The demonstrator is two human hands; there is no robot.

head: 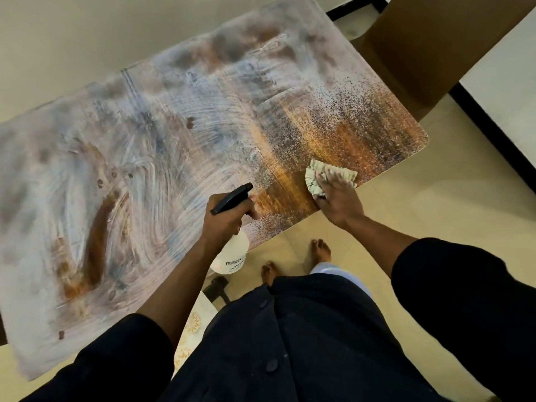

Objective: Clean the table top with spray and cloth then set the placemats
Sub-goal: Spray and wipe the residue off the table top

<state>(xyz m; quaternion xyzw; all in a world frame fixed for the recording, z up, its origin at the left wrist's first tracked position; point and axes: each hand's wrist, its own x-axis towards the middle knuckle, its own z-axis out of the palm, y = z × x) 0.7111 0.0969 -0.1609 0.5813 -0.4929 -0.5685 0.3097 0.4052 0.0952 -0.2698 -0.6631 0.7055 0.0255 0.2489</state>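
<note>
1. A person stands at the near edge of a wooden tabletop (179,117) and looks down at it.
2. The left hand (224,220) grips the neck of a spray bottle (232,253), with the fingers curled tight round it under the black trigger head (232,197).
3. The white body of the bottle hangs below the hand, just over the near edge of the tabletop.
4. The right hand (338,198) presses flat on a pale cloth (319,175), with the fingers spread out straight on top of it.
5. The cloth lies on the tabletop near its right front corner, touching the wood.
6. Most of the tabletop is covered in white, swirly smears. Near the cloth the wood shows brown with tiny spray dots on it.
7. A brown box shape (435,47) stands past the far right end of the tabletop.
8. Two bare feet (320,250) stand on the pale tile floor (435,198) under the edge.
9. A patterned piece (191,323) with gold flowers peeks out below the tabletop, partly hidden by the dark clothes (304,343).
</note>
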